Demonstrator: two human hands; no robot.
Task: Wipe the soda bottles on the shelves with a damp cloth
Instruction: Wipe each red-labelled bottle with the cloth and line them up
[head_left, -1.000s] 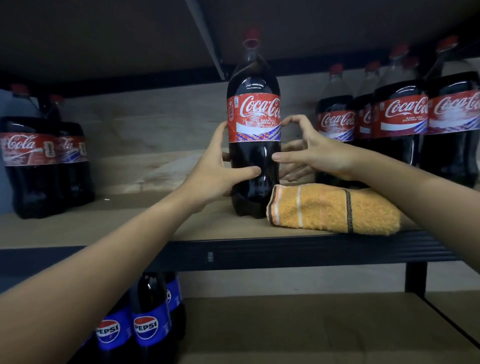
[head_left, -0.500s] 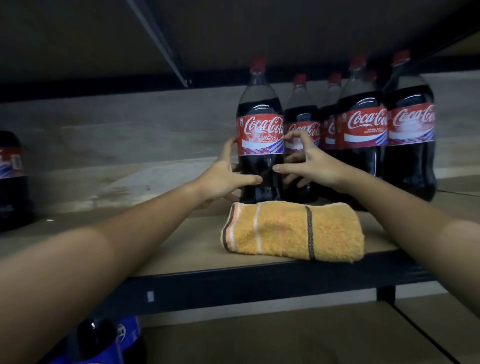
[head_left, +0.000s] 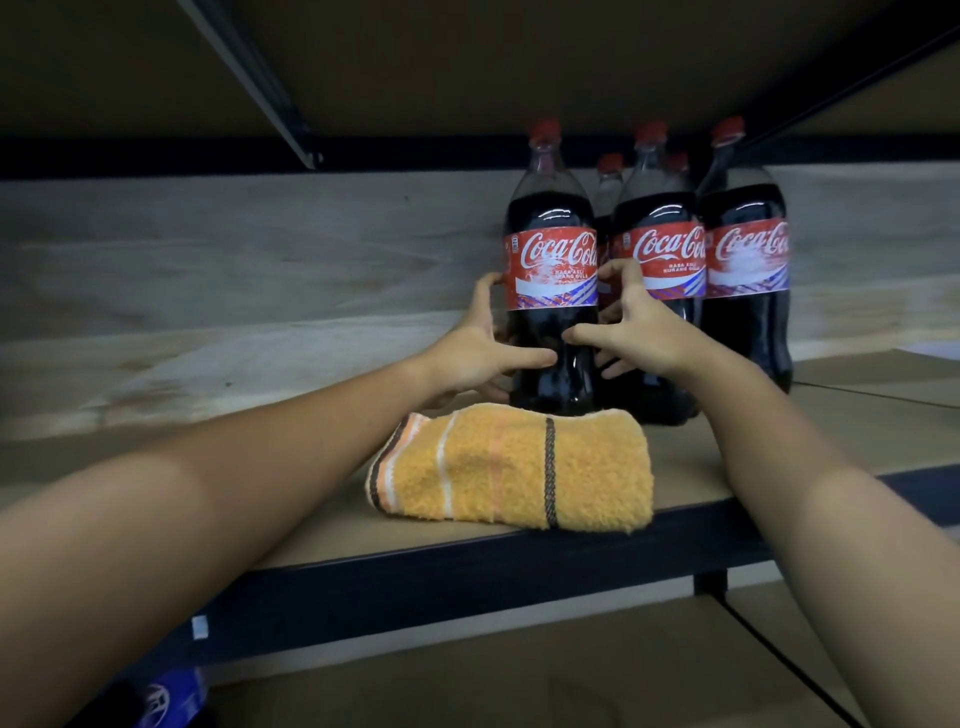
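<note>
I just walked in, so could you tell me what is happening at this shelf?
A person holds a Coca-Cola bottle upright on the shelf with both hands, left hand and right hand, beside the other cola bottles. The folded orange cloth lies untouched at the shelf's front edge.

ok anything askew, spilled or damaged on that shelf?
Nothing stands out. The Coca-Cola bottles stand upright with red caps on, no spill on the shelf. Both hands, left hand and right hand, hold the front bottle. The folded orange cloth lies unused at the front edge.
</note>
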